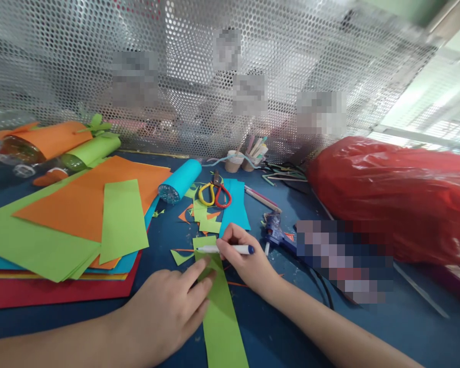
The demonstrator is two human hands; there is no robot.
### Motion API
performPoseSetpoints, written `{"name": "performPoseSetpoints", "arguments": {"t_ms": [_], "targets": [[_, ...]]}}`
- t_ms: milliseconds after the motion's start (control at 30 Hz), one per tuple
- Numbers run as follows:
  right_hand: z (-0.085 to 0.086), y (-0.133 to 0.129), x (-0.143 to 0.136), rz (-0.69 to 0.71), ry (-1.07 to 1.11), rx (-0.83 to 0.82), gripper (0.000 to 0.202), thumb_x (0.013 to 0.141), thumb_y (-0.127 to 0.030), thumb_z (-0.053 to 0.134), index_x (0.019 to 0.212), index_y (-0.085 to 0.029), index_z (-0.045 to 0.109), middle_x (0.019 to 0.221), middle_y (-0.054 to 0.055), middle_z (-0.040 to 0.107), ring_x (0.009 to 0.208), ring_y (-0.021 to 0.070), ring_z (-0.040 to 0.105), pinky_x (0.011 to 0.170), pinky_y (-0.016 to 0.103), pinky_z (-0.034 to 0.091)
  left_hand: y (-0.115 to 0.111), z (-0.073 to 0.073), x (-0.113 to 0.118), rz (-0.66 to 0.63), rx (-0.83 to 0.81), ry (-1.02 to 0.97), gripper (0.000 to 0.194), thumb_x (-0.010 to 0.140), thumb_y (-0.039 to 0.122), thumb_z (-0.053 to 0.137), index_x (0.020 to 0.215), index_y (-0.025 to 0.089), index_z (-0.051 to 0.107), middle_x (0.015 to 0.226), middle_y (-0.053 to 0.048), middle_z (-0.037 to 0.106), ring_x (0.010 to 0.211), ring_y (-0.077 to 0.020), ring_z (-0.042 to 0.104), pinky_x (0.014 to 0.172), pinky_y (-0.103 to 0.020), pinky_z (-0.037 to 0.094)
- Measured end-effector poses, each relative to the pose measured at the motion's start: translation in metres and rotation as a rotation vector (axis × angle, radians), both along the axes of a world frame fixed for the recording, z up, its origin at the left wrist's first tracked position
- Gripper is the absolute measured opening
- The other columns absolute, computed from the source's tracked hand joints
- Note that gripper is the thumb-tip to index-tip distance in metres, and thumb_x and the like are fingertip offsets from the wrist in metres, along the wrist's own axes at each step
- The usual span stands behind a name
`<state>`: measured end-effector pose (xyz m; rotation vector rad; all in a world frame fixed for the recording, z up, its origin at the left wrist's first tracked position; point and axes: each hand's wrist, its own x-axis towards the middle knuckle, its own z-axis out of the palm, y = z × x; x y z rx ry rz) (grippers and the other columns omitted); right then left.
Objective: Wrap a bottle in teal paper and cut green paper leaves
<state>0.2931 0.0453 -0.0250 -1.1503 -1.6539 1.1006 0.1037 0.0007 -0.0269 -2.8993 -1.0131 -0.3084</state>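
Note:
A long light-green paper strip (223, 319) lies on the dark blue table, running up from the near edge. My left hand (168, 304) rests on its left side, fingers stretched out and pressing on the paper. In a pinch grip, my right hand (249, 260) holds a white marker pen (210, 249) with a dark blue end, its tip over the upper part of the strip. Small green scraps (210, 225) and a blue paper piece (233, 202) lie just beyond. Behind them are scissors (215, 191) with yellow and red handles.
Stacked coloured sheets (69, 214) lie at left, near paper-wrapped bottles (65, 140). A blue-wrapped bottle (181, 180) lies mid-table. Right of my hand is a blue glue gun (278, 232) with its cord. Cups of pens (234, 161) stand by the perforated screen; a red plastic bag (391, 199) bulges at right.

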Motion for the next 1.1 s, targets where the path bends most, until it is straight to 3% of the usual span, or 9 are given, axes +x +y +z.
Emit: {"name": "performPoseSetpoints", "arguments": {"t_ms": [300, 1100], "targets": [[0.0007, 0.0005, 0.0003, 0.022, -0.019, 0.025, 0.021, 0.086, -0.025, 0.054, 0.068, -0.022, 0.042, 0.060, -0.006, 0.043, 0.055, 0.0114, 0.037, 0.053, 0.025, 0.029, -0.0002, 0.0028, -0.0001, -0.022, -0.046, 0.066, 0.041, 0.098, 0.025, 0.034, 0.133, 0.014, 0.052, 0.135, -0.014, 0.058, 0.067, -0.0233, 0.070, 0.052, -0.043, 0.060], [-0.0022, 0.0010, 0.0013, 0.030, -0.104, 0.063, 0.022, 0.088, -0.026, 0.053, 0.069, -0.022, 0.043, 0.062, -0.004, 0.047, 0.060, 0.0131, 0.038, 0.056, 0.025, 0.032, -0.0002, 0.0057, 0.0010, -0.012, -0.033, 0.084, 0.040, 0.097, 0.024, 0.036, 0.133, 0.014, 0.052, 0.134, -0.014, 0.059, 0.068, -0.0222, 0.070, 0.053, -0.040, 0.059]]}}
